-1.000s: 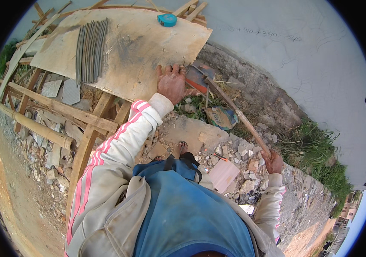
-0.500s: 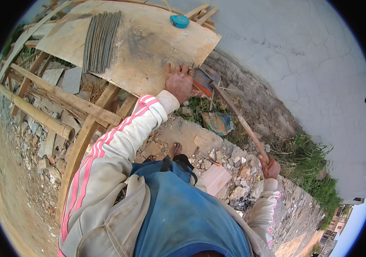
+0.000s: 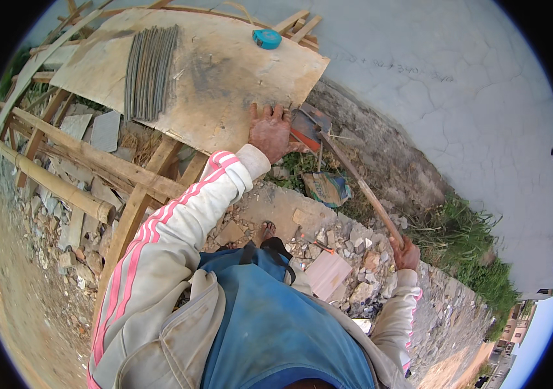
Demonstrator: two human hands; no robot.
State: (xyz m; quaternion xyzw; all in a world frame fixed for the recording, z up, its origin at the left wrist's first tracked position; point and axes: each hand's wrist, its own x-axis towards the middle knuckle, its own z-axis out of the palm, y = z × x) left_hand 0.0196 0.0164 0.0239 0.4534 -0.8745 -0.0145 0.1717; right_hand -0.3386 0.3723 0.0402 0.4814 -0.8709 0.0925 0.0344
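The long pole slants from beside the near right corner of the plywood board to the right hand, wrapped around its lower end, while the left hand lies, fingers slightly apart, on the board's edge, dark rods leftward and 1 blue tape measure beyond.

A fisheye view is taken from the head, facing downward; the torso is seen closest, the worktop beyond.
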